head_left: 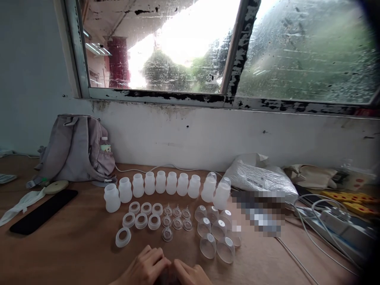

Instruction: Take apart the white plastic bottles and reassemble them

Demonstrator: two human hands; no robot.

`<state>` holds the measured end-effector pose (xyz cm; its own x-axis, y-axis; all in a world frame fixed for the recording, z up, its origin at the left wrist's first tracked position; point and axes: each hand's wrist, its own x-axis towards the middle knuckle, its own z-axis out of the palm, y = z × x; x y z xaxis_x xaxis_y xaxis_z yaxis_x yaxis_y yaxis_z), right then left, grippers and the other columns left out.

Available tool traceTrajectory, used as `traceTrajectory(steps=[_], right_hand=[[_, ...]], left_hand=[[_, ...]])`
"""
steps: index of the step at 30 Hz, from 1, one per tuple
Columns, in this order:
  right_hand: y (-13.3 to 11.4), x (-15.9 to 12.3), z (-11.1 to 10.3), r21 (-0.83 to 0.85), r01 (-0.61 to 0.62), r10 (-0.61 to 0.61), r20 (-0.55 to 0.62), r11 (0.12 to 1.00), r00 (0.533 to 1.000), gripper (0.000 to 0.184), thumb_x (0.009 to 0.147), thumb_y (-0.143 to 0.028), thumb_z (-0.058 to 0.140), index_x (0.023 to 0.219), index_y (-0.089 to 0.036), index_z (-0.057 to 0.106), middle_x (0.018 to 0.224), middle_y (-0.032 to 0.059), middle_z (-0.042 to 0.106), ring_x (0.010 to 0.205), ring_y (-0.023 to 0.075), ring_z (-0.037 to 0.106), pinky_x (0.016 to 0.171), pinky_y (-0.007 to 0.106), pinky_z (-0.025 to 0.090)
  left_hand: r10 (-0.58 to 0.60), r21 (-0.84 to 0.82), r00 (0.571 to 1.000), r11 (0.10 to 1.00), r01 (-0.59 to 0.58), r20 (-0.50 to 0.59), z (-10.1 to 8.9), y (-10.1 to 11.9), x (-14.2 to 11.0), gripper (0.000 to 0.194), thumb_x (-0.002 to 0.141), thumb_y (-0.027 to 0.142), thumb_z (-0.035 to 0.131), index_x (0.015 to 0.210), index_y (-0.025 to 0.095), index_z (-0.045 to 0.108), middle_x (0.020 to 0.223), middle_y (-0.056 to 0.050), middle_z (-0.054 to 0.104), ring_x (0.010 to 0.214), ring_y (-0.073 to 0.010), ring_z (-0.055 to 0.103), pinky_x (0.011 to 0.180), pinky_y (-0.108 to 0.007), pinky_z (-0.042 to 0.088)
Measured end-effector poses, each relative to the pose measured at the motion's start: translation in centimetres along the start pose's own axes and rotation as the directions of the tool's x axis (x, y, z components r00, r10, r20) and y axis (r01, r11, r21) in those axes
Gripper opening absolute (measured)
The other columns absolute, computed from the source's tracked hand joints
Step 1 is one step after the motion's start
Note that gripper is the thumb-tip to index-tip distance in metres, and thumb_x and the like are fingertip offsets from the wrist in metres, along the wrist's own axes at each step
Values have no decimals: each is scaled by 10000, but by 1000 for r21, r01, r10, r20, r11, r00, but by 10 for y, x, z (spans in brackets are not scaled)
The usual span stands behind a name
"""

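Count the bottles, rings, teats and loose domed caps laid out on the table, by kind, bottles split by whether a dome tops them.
Open bottles: 8
Dome-topped bottles: 2
Rings: 7
Teats: 7
Loose domed caps: 8, one partly blurred
Total: 32

Near the back edge of the brown worktop [74, 253] stand ten frosted white plastic bottles [160, 183], two wearing clear domed plastic caps [211, 175]. Farther from that edge are seven translucent plastic rings [122, 244], seven clear plastic teats [177, 224] and eight more caps.
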<state>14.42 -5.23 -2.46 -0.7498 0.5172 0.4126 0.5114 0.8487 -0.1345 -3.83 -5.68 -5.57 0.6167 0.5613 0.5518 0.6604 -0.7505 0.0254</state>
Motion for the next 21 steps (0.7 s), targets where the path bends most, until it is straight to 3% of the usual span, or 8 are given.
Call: traceTrajectory(steps=[6,11,15,18,21], right_hand=[[-8,-3,-11,170,-12,9,19,985,1000,277,879,-443,332,723,-215,335,584,-55,541,405,60,459,380,188,227],[-5,-7,-6,419,-100,164,-120,902,979,224,849,-379,411,731,-224,301,507,-81,427,377,55,365,369,165,244],[-6,-4,-11,463,-240,355,-177,853,918,135,831,-272,434,746,-215,345,589,-50,465,481,73,437,449,154,349],[-4,-2,-14,412,-302,394,-157,860,906,65,808,-241,457,788,-210,403,587,-50,465,496,83,445,482,172,374],[3,1,-17,409,-348,422,-107,844,900,55,805,-222,443,857,-207,451,612,-39,477,518,95,462,501,189,385]], left_hand=[[43,-43,990,998,-49,-135,-11,2,3,248,713,421,492,786,184,500,675,-18,501,619,-158,435,565,-294,299],[-8,-36,987,999,2,-162,-25,4,5,309,644,477,555,715,183,490,712,-22,506,657,-167,443,619,-308,332],[-184,-59,981,982,181,-66,-49,6,9,304,662,429,585,846,196,520,921,-46,539,836,-210,478,761,-337,362],[-261,-7,964,965,262,44,-64,6,12,302,690,359,580,948,218,510,1067,-56,525,981,-245,456,874,-392,317],[-316,59,945,948,312,86,-69,1,13,289,702,317,556,967,214,505,1114,-66,520,1042,-264,440,920,-441,279]])
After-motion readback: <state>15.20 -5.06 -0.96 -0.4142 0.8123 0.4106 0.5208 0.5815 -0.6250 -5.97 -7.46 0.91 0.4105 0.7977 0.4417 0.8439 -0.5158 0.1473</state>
